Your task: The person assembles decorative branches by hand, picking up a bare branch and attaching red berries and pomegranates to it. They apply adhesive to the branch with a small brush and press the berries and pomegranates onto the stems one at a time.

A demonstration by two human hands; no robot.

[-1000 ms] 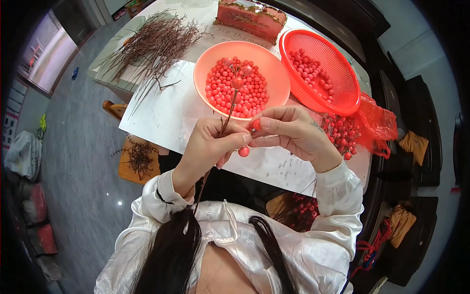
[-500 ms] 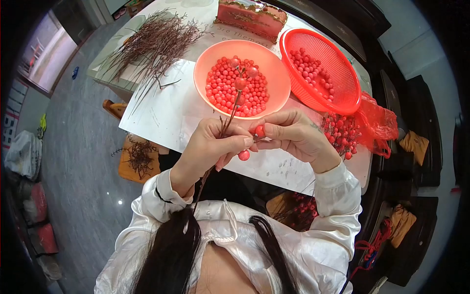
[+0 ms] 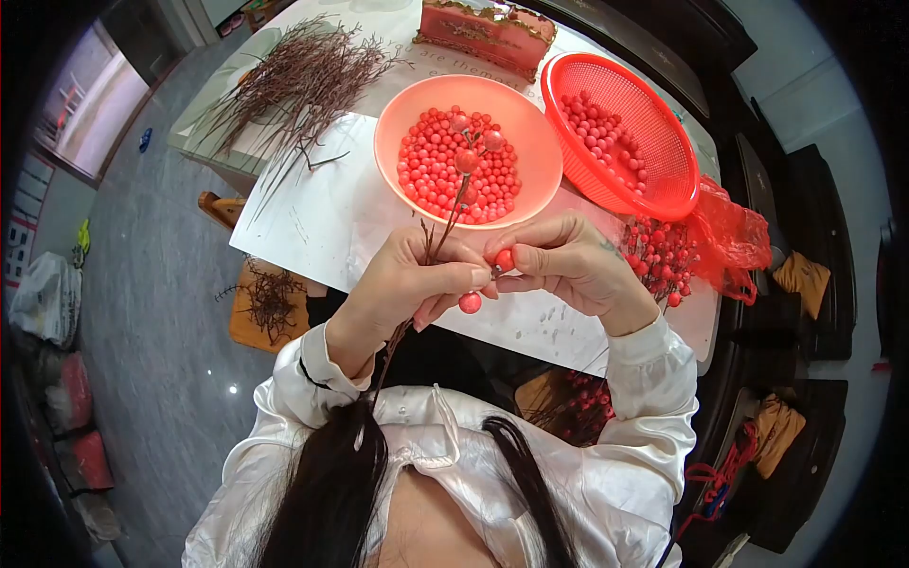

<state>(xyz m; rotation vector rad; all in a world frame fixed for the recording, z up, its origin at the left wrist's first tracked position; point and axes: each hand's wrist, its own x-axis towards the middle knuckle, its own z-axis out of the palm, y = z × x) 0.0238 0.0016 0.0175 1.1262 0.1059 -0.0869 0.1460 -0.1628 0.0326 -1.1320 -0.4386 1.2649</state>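
My left hand is closed around a thin brown artificial stem. Several red berries sit at the stem's upper end, in front of the bowl. Between the thumb and fingers of my right hand is a red bead berry, pinched close to my left fingertips. One more berry hangs just below the left fingertips. Beyond both hands stands a pink bowl holding many loose red berries. The exact contact between the pinched berry and the twig is hidden by my fingers.
A red mesh basket with more berries stands right of the bowl. Dark bare stems lie at the table's far left. Finished-looking berry sprigs and a red plastic bag are at the right. A pink box sits at the back.
Both hands stay almost in place. The berries on top of the stem have shifted slightly to the right, and the pinched berry has turned a little, showing a dark spot.
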